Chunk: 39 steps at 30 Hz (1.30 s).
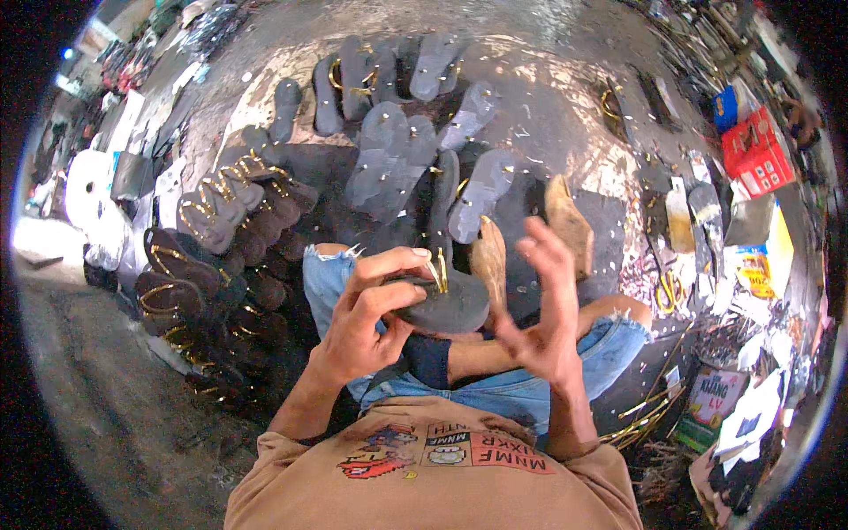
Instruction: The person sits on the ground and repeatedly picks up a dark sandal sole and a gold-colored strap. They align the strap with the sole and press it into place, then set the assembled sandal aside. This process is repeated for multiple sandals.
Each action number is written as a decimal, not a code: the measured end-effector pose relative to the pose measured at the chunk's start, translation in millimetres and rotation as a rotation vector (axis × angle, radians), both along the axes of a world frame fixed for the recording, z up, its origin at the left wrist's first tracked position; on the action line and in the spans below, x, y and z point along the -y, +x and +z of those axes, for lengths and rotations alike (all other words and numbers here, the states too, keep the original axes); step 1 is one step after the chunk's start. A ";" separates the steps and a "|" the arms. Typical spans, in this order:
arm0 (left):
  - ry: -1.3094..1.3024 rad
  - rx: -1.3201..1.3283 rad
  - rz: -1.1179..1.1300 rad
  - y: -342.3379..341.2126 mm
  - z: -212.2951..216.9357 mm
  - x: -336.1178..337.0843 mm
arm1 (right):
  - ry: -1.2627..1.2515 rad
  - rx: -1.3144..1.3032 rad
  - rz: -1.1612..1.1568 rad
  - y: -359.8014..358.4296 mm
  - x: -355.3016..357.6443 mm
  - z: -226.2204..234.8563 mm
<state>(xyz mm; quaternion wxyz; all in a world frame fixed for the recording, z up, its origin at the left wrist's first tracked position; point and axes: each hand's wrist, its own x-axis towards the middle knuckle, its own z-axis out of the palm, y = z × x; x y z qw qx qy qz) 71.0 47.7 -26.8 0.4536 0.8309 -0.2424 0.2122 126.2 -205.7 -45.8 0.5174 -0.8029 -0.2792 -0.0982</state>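
Note:
Over my lap, my left hand (360,320) is closed on a dark flip-flop (452,307), its fingers and thumb around the upper part near the strap. A thin gold strap (441,272) stands up from the sole. To the right of it my right hand (549,311) is raised and slightly blurred, fingers stretched and thumb apart, with nothing visible in it. Close to its thumb is a wooden foot-shaped form (487,263). A second wooden form (571,228) lies just beyond my right fingers.
Several grey soles (382,159) with small bright bits on them lie ahead of me. At left sits a pile of dark sandals with gold straps (228,212). On the right are yellow-handled scissors (669,293), a red box (756,152) and a green-and-pink package (709,406).

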 end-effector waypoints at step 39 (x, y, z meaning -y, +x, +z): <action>-1.627 -0.686 0.123 81.2 -86.9 -70.1 | 0.661 -0.870 -0.187 -2.8 41.2 -80.4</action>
